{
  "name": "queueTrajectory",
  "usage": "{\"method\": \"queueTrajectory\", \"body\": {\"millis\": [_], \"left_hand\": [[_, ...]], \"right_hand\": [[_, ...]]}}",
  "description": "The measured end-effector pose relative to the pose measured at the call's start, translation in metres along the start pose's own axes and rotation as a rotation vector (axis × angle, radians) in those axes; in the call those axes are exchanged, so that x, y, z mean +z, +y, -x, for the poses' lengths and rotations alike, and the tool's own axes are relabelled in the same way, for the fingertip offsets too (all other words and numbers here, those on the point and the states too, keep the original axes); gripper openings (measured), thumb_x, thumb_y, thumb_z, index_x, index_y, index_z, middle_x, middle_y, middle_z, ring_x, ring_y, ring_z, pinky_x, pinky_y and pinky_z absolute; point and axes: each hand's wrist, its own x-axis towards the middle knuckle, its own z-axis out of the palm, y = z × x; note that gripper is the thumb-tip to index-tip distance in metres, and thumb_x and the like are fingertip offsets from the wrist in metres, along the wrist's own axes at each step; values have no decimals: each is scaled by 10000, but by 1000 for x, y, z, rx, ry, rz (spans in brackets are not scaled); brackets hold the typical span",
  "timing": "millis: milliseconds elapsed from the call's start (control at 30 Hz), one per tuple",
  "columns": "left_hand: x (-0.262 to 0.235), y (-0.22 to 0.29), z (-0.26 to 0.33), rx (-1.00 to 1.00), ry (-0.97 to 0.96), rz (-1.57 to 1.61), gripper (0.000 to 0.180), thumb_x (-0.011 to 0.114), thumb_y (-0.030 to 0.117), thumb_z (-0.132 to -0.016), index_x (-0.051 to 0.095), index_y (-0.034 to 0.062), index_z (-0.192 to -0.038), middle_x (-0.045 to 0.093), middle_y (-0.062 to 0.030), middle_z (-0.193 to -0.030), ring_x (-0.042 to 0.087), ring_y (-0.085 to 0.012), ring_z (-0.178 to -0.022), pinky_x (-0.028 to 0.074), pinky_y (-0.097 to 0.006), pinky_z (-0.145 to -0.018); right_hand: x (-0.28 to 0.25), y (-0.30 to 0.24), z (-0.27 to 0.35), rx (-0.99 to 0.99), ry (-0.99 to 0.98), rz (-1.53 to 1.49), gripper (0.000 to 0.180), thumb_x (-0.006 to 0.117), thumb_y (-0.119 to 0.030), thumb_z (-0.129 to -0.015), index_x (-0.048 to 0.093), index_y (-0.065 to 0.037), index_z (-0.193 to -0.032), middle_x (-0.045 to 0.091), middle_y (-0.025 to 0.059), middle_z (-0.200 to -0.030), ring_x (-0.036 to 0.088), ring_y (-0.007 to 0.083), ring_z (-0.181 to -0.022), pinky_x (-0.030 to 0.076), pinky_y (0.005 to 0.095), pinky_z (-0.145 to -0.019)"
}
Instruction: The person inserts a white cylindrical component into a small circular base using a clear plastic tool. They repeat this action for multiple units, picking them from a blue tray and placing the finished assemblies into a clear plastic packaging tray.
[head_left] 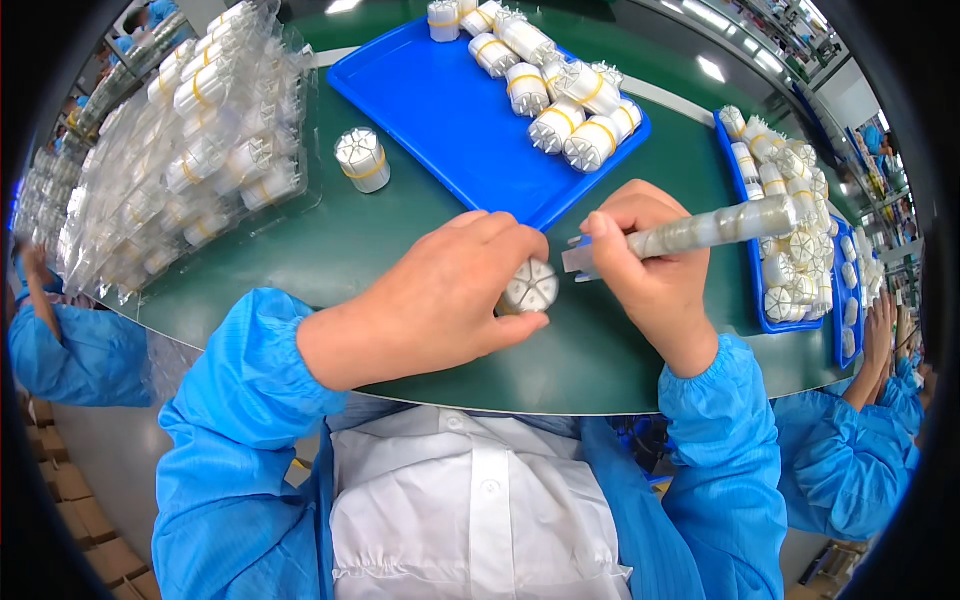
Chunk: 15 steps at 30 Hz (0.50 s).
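My left hand [430, 295] is closed round a white cylindrical part [530, 287], its round end split into wedge-like segments by thin lines. My right hand [648, 270] grips a tool [715, 228] with a thick handle wrapped in clear tape, held like a pen. The tool's flat pale tip points left at the part and stands a little apart from it. Something small and blue shows beside that tip, partly behind my fingers. Another white cylinder [362, 160] with a yellow band stands upright on the green table, beyond my left hand.
A blue tray [430, 110] beyond my hands holds several white cylinders at its right side. Stacked clear plastic trays [190, 150] of similar parts rise at the left. Another blue tray [757, 270], heaped with cylinders, lies at the right. People in blue sleeves sit at both sides.
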Motion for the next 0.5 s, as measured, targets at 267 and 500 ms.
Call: {"method": "queueTrajectory", "body": {"millis": [267, 500], "left_hand": [[16, -6, 9, 12, 128, -11, 515, 880, 198, -744, 615, 36, -1155, 638, -134, -1049, 619, -339, -954, 511, -437, -821], [20, -6, 11, 7, 170, -42, 537, 902, 239, -728, 612, 29, -1129, 621, -141, -1012, 611, -345, -901, 515, -435, -758]], "right_hand": [[2, 1, 5, -89, -64, 75, 144, 739, 6, -835, 649, -18, -726, 600, 55, -699, 561, 164, -606, 410, 324, -528], [5, -3, 6, -107, -63, 115, 145, 741, 13, -828, 647, -15, -722, 578, 54, -688, 531, 161, -584, 387, 332, -510]]}}
